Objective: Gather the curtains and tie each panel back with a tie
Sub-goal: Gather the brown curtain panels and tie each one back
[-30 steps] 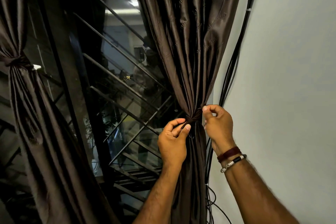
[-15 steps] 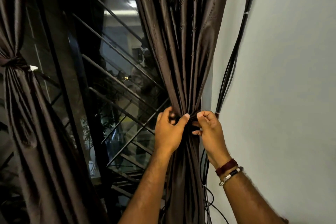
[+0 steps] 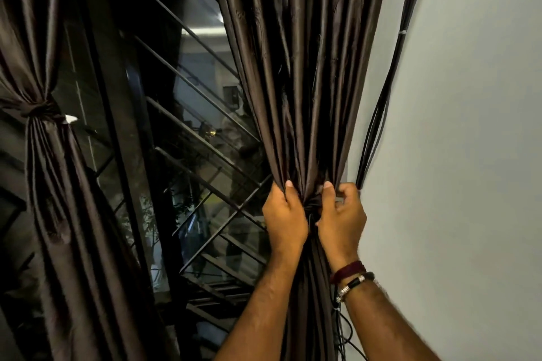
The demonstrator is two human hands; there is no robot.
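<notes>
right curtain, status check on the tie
Both hands, left hand and right hand, grip right curtain at the tie. Left curtain already tied. Cables alongside.

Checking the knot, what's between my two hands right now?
In the head view, the gathered right curtain and its dark tie knot sit between the left hand and right hand.

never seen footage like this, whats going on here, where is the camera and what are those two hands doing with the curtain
There is no machine here. The camera sits on a person's head and looks forward and down, so the two arms reaching in are the wearer's own. The left hand and right hand both grip the gathered right curtain panel at its narrow waist, where a dark tie shows between them. The left curtain panel is already bound with its own tie. Black cables run down the grey wall.
</notes>
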